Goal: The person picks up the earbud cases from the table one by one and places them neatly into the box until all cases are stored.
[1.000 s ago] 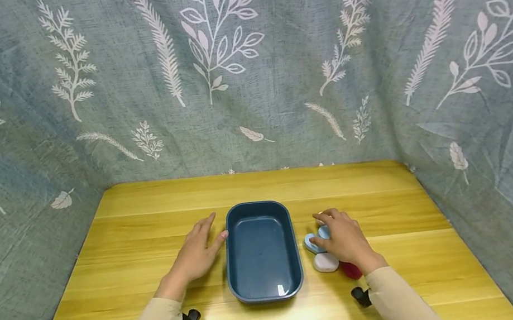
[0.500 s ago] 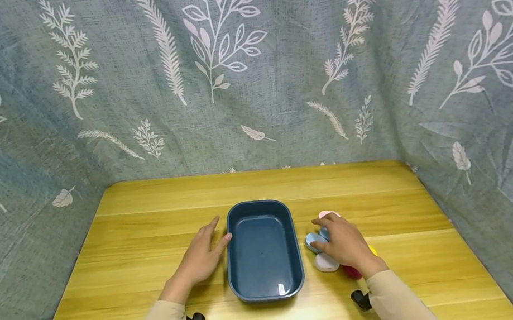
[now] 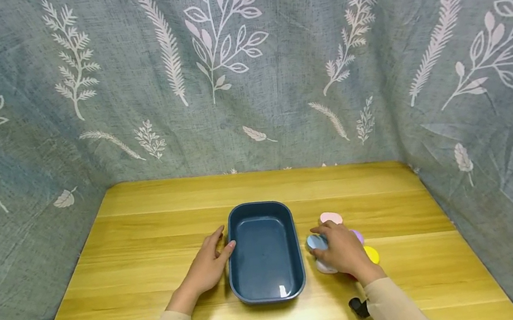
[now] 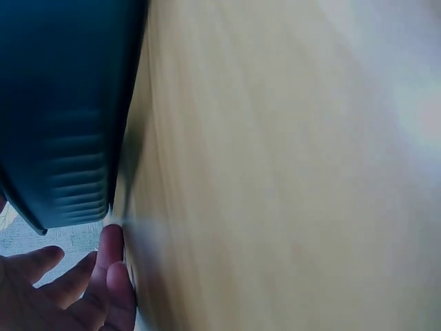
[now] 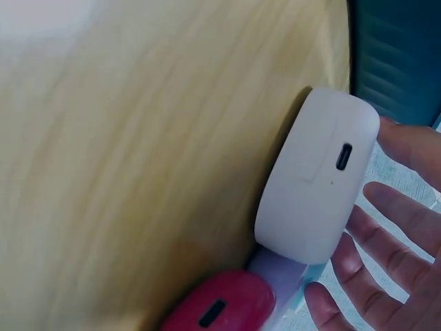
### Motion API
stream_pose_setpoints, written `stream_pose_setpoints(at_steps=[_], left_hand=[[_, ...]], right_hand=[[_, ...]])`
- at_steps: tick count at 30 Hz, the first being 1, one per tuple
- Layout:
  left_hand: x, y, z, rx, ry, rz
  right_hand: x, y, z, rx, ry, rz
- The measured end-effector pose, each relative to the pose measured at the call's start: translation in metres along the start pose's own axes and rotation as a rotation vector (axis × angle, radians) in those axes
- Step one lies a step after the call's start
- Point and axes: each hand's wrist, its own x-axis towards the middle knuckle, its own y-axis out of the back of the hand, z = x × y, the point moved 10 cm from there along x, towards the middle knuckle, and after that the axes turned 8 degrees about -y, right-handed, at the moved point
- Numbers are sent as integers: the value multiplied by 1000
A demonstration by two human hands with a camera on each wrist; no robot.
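My left hand (image 3: 205, 269) is at the left side of a dark blue rectangular tray (image 3: 234, 280), its thumb at the rim and its fingers extended along the outer wall. My right hand (image 3: 345, 251) is over a cluster of small rounded earbud cases to the tray's right. Its thumb and index finger stand apart, close to a light blue case (image 3: 315, 242). A white case (image 5: 317, 176) with a charging port lies just in front of the fingers in the right wrist view, beside a red case (image 5: 224, 303). The hand hides part of the cluster in the head view.
A pink case (image 3: 331, 218) lies beyond the right hand, with a purple case (image 3: 358, 235) and a yellow case (image 3: 371, 255) to its right. The wooden table (image 3: 143, 213) is enclosed by a patterned grey-green cloth (image 3: 213, 144) at the back and sides.
My right hand has drawn slightly back toward me over the cases, uncovering the pink, purple and yellow ones. The left hand has slid a little back and right along the tray.
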Motion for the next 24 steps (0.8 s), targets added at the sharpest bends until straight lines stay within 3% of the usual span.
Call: stream_pose_setpoints(at_steps=[24], left_hand=[[-17,-24,-1,-185,41,3]], right_hand=[[1,-10,3,-22,-79,71]])
